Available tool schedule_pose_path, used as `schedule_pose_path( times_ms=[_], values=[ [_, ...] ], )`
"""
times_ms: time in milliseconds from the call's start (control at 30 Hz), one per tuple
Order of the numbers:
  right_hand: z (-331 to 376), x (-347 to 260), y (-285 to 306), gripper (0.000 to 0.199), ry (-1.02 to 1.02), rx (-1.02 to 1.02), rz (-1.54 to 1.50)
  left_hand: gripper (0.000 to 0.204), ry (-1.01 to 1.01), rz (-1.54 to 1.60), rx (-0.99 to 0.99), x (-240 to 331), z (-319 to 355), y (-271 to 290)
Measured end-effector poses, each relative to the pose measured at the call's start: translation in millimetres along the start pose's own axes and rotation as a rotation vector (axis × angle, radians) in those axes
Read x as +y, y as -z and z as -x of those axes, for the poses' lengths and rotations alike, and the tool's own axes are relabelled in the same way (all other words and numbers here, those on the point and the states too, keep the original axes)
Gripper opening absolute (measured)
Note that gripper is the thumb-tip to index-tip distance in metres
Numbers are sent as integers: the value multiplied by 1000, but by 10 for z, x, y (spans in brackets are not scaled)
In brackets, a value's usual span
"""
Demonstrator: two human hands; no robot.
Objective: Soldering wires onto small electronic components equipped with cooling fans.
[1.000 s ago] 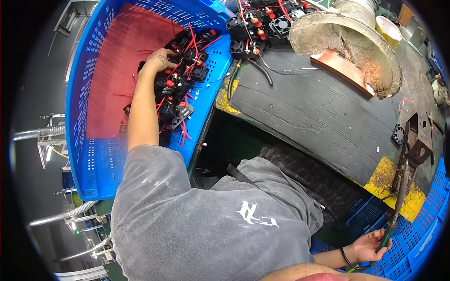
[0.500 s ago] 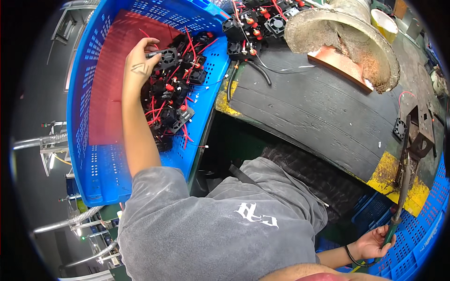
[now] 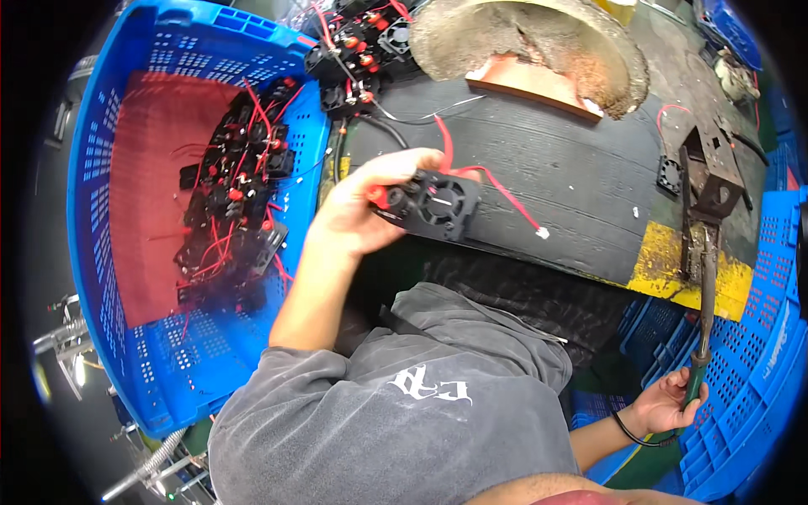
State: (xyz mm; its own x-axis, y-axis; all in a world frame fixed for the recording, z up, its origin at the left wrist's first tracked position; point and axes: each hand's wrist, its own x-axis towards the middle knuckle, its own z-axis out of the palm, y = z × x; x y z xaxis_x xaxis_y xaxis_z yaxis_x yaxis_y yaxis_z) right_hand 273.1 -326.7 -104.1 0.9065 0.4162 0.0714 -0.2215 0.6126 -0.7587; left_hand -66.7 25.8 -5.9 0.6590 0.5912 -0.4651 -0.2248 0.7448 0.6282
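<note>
The left hand (image 3: pixel 358 215) is closed around a small black fan (image 3: pixel 433 204) with red wires, holding it up over the near edge of the dark desk (image 3: pixel 555 177). Beside it on the left, a big blue crate (image 3: pixel 109 160) holds a pile of more black fans (image 3: pixel 231 202). The right hand (image 3: pixel 665 404) is low down, wrapped around the green handle of a long rusty lever (image 3: pixel 705 278).

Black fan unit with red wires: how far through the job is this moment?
Done: a heap of fan units lies at the far end of the dark workbench. In hand: the left hand holds one black fan unit over the bench; the right hand grips the press lever. Left: many units fill the blue crate.
</note>
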Motion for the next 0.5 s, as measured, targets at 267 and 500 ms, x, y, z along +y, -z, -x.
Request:
schedule_pose_path(
  times_ms=[267, 500],
  values=[
    [40, -47, -35, 34, 60, 54, 157, 49, 5, 384, -381, -481, -588, -241],
    [60, 3, -124, 33, 62, 132, 114, 55, -399, 37, -298, -447, -762, -361]
  ],
)
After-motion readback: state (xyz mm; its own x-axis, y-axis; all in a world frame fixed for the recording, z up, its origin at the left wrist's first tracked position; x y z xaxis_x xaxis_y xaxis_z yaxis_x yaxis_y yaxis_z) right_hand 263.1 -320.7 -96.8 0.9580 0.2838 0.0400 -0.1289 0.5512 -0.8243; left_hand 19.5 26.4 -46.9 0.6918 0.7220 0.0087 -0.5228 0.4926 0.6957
